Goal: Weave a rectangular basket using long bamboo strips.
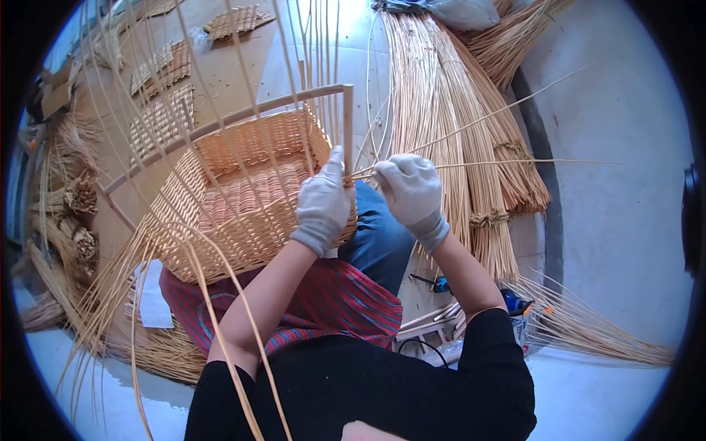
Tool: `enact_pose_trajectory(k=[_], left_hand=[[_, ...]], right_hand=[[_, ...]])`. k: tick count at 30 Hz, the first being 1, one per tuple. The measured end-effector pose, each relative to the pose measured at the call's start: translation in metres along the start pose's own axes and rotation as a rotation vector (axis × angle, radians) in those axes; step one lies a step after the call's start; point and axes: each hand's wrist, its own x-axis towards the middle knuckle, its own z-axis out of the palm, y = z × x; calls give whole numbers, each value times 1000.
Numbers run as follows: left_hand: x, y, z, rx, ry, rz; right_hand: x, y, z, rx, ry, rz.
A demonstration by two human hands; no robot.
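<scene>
A rectangular wicker basket (243,239) rests tilted on my lap, over a red and blue striped cloth (353,298). Long upright canes (243,66) rise from its rim, and a thin wooden frame (228,119) stands around its top. My gloved left hand (323,198) grips the basket's right corner, thumb pointing up along the rim. Just right of that corner, my gloved right hand (412,189) is closed on thin wicker strands (500,163), whose free ends stretch out to the right. The exact grip of the right fingertips is hidden by the glove.
Large bundles of long canes (434,95) lie ahead on the right. Woven panels (165,117) and more cane bundles (66,191) lie on the left. A blue and black power tool (515,303) sits near my right elbow. Loose bent canes cross over my left forearm.
</scene>
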Motion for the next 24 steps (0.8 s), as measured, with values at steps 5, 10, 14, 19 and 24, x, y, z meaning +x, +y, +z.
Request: enact_pose_trajectory(k=[5,10,14,19,24], left_hand=[[5,-14,14,-117,1,-51],[6,-1,7,-221,-33,-99],[7,-5,4,-267,-93,-105],[5,-12,6,-230,-110,-62],[10,1,6,-331,-136,-204]], right_hand=[[-52,12,14,347,-249,309],[-53,24,52,978,-228,741],[-46,37,56,1206,-295,802],[-75,48,68,1363,-281,739],[-67,62,72,1350,-379,719]])
